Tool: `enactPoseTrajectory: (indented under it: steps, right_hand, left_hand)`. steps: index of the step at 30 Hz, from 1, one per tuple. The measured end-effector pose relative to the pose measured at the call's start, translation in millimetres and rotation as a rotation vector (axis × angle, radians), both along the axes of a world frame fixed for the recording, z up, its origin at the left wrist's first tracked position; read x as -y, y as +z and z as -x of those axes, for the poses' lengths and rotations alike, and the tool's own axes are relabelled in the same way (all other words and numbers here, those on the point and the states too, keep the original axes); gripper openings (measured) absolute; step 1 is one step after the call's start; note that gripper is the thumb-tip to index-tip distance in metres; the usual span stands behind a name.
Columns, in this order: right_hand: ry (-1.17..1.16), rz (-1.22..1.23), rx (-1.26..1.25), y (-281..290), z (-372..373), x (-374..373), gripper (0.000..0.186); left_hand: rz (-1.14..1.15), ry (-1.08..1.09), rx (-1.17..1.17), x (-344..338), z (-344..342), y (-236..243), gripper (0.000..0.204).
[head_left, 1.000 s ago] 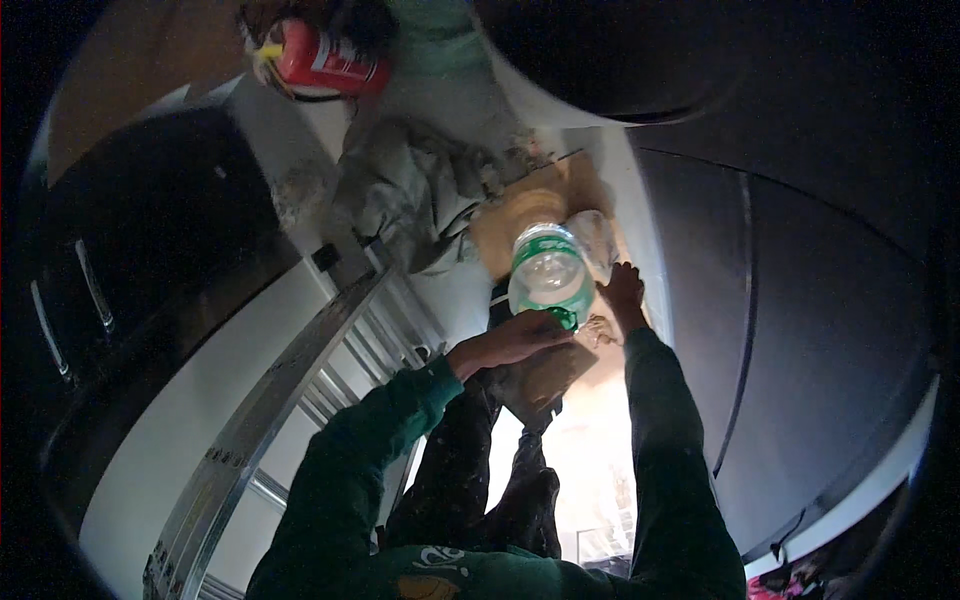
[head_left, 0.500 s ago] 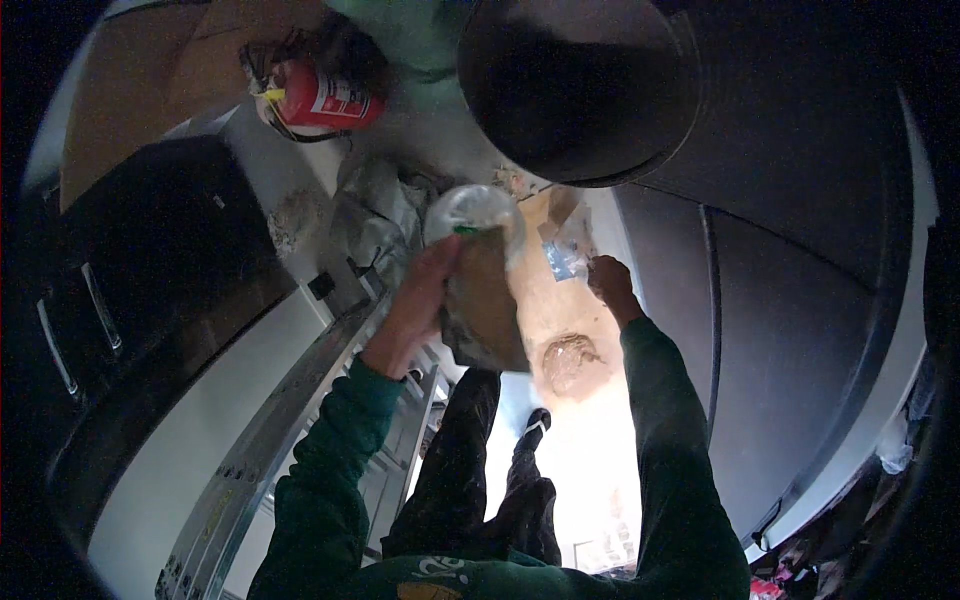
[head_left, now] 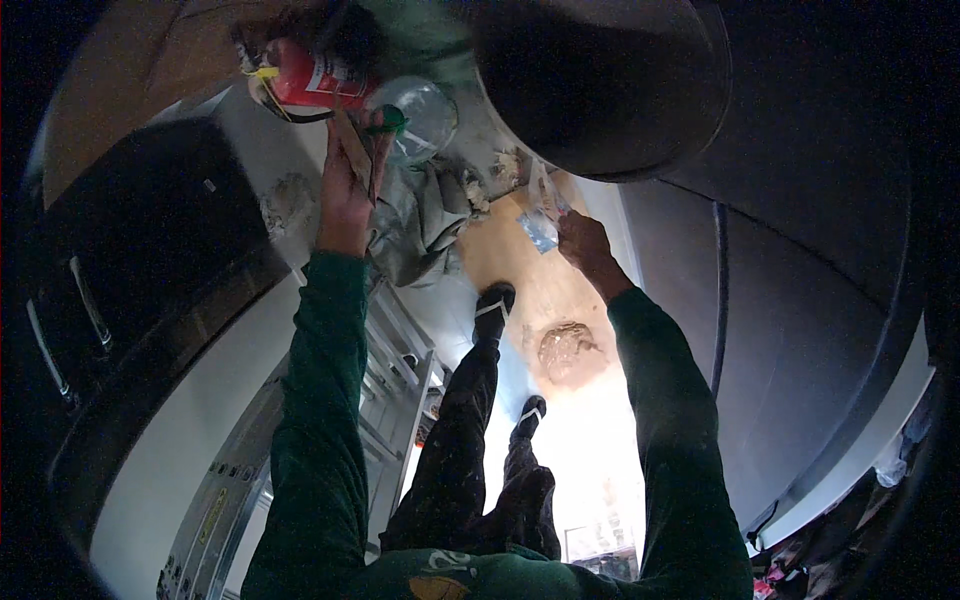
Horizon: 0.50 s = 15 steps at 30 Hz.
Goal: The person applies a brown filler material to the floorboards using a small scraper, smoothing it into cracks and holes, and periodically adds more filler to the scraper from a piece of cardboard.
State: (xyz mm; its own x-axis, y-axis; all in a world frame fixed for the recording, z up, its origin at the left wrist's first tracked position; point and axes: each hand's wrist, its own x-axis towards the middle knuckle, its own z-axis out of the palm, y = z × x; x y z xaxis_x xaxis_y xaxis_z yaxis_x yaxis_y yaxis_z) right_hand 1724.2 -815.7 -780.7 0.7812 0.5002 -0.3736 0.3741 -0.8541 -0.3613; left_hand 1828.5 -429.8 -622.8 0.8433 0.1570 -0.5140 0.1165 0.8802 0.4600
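My left hand point(head_left: 347, 195) is raised at the upper left, fingers closed round a thin brown flat piece point(head_left: 352, 150) seen nearly edge-on. Against its fingertips is the green top point(head_left: 387, 119) of a clear, round plastic bottle point(head_left: 425, 115), which appears to be held along with it. The fingers partly hide the grip. My right hand point(head_left: 586, 248) is closed on a crumpled clear plastic bag point(head_left: 542, 205) with a blue printed part, hanging over the tan floor.
A red fire extinguisher point(head_left: 310, 78) lies beyond my left hand. A large dark round bin point(head_left: 600, 90) stands at the top. Grey crumpled sheeting point(head_left: 415, 225) lies below the bottle, a metal ladder point(head_left: 215, 510) leans left, and a brownish patch point(head_left: 570, 352) marks the floor.
My left hand has moved away and leftward with the bottle and the brown piece, which has turned edge-on. My right hand has shifted slightly left with the bag. One foot now shows farther forward.
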Motion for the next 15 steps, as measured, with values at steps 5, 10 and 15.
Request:
enactPoseTrajectory:
  steps: [5, 10, 15]
  right_hand:
    - [-0.065, -0.253, 0.055, 18.1, -17.8, -53.8, 0.013]
    - [-0.113, -0.069, 0.06, 42.4, 21.3, -52.7, 0.014]
    - [-0.342, -0.313, -0.07, 137.2, 94.4, -32.3, 0.013]
  left_hand:
    - [0.193, -0.156, 0.109, -40.0, 17.4, -6.2, 0.042]
    - [-0.216, -0.133, -0.208, 19.1, 43.7, 39.7, 0.048]
    - [-0.128, -0.102, -0.302, 44.5, 107.9, 83.3, 0.052]
